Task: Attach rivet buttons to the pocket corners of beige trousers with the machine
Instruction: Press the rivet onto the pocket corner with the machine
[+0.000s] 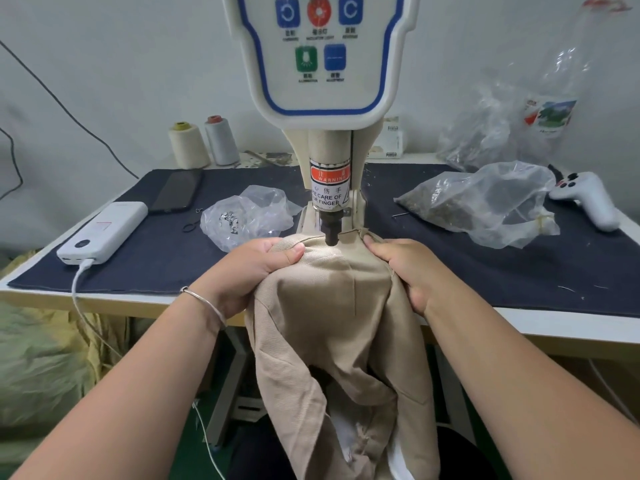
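Observation:
Beige trousers (332,306) are draped over the base of the rivet machine (325,81) and hang down off the table's front edge. The machine's black punch (330,230) points down onto the fabric's top edge. My left hand (252,271) grips the trousers on the left, thumb on top just beside the punch. My right hand (401,268) holds the fabric on the right, fingers curled over the edge. No rivet is visible under the punch.
A clear bag of silver rivets (242,220) lies left of the machine, a bigger bag of dark parts (478,202) to the right. A white power bank (104,233), a phone (178,192), small scissors (192,223), two thread cones (204,143) and a white controller (588,199) sit on the dark mat (519,268).

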The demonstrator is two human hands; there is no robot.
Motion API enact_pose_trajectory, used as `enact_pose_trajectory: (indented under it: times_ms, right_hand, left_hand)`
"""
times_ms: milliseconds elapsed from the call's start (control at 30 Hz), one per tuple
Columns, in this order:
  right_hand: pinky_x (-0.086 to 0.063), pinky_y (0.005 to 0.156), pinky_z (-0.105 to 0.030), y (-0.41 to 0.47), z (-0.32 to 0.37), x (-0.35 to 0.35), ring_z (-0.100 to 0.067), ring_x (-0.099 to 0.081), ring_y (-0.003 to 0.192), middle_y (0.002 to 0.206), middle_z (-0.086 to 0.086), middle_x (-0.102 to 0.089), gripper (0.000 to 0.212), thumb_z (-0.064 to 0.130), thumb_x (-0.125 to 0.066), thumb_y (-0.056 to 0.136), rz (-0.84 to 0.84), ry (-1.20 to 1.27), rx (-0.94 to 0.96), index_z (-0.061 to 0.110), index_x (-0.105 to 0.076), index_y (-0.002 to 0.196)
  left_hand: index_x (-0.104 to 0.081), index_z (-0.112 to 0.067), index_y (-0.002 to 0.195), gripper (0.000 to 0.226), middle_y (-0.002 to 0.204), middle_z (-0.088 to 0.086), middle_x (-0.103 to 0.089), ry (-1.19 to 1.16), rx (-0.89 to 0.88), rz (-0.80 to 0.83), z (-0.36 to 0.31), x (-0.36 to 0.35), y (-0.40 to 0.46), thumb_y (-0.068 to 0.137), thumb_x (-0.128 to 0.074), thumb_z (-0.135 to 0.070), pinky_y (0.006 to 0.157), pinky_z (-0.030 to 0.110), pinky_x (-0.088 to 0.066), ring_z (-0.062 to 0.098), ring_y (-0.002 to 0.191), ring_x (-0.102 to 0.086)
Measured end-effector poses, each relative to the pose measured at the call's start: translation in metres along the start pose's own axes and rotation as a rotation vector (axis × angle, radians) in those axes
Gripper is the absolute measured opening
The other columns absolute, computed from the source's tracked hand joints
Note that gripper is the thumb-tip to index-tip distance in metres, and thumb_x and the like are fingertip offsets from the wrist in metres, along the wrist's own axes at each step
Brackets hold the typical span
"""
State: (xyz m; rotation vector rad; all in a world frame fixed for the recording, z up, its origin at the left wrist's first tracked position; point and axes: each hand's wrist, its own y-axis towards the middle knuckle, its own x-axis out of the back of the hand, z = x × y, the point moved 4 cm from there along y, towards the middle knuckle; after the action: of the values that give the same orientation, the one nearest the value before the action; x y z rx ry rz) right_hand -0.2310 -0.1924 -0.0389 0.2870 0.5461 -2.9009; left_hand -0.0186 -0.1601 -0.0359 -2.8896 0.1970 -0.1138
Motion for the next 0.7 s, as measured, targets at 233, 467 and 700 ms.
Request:
enact_pose_trajectory:
  times_ms: [233,467,700]
  right_hand:
    - [-0.058,0.081,-0.031,-0.004,0.002,0.004,-0.023,-0.07,0.098,0.107,-0.014,-0.073,0.045,0.037,-0.069,0.082,0.147,0.018,-0.058,0.002,-0.071,0.11]
    - [-0.053,0.088,-0.041,-0.001,0.001,0.01,-0.028,-0.068,0.091,0.104,-0.021,-0.072,0.031,0.02,-0.073,0.085,-0.066,-0.08,0.116,-0.006,-0.07,0.102]
    - [-0.046,0.078,-0.036,-0.002,0.004,0.008,-0.027,-0.061,0.086,0.107,-0.029,-0.067,0.046,0.021,-0.069,0.089,-0.146,-0.107,0.164,-0.017,-0.06,0.112]
  left_hand:
    - [-0.076,-0.01,0.104,0.044,0.109,0.02,-0.074,0.138,-0.011,-0.123,0.0,0.004,-0.002,0.082,-0.072,-0.048,0.098,0.046,-0.051,0.028,0.095,-0.069]
    - [-0.067,0.006,0.102,0.066,0.089,0.015,-0.066,0.072,0.085,-0.033,0.002,0.01,-0.003,0.07,-0.084,-0.049,0.064,0.026,-0.052,0.02,0.074,-0.061]
    - [-0.075,-0.007,0.089,0.025,0.089,0.013,-0.072,-0.007,0.151,0.165,0.004,0.022,-0.007,0.079,-0.076,-0.03,0.065,0.026,-0.058,0.019,0.075,-0.069]
